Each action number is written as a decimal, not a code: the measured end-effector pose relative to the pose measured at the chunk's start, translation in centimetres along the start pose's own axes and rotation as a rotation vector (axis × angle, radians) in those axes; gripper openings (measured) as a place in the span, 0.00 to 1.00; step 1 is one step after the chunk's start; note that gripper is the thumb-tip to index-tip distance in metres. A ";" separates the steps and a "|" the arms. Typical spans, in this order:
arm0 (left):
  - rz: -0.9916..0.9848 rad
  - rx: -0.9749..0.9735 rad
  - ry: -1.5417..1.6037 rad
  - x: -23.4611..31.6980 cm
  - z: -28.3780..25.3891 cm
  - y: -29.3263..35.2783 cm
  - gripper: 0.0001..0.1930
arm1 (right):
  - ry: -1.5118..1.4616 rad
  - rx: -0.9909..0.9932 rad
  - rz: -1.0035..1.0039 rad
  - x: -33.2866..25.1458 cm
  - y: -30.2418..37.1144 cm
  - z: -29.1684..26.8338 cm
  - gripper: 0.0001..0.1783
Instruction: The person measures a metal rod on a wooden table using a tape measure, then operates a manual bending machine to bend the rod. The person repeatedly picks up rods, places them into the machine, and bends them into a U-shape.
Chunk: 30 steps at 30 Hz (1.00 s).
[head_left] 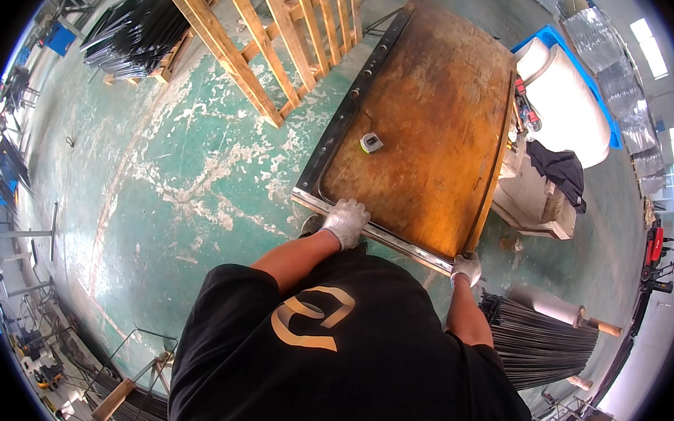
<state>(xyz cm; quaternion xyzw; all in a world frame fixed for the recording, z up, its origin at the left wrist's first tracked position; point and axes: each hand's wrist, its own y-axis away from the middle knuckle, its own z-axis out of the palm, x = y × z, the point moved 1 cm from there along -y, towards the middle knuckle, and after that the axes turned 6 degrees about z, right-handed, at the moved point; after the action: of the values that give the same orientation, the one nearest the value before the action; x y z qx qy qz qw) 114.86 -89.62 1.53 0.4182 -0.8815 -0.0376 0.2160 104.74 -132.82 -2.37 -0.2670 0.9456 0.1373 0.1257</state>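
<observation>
A rusty brown table top with a dark metal frame lies in front of me. A long shiny metal bar runs along its near edge. My left hand, in a white glove, is closed over the bar near the table's left corner. My right hand, also gloved, grips the same bar at its right end. A small tape measure lies on the table top, apart from both hands.
Wooden pallets lean at the top. Dark metal strips are stacked at upper left. A bundle of thin dark rods lies at lower right beside a roll. White cushioned seat on a blue pallet stands right. The green floor is worn.
</observation>
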 end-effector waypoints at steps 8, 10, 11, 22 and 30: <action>0.000 0.008 -0.010 -0.1 0.2 0.0 0.12 | 0.039 0.003 0.027 -0.3 0.1 -0.1 0.21; 0.000 0.010 -0.009 -0.1 0.3 0.0 0.11 | 0.040 0.014 0.026 -0.2 0.0 0.0 0.21; -0.001 0.007 -0.008 -0.1 0.4 0.0 0.12 | 0.041 0.019 0.025 -0.2 0.0 0.0 0.20; 0.005 -0.004 -0.028 0.0 0.0 0.0 0.11 | 0.042 0.026 0.004 0.5 -0.5 0.5 0.20; 0.008 0.056 -0.019 -0.2 0.8 0.0 0.13 | 0.055 0.016 0.018 -0.1 -0.1 0.0 0.20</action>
<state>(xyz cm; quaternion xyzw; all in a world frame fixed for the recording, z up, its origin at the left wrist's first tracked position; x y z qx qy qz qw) 114.61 -89.56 0.74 0.4202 -0.8859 -0.0160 0.1960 104.89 -132.80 -2.38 -0.2613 0.9521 0.1232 0.1004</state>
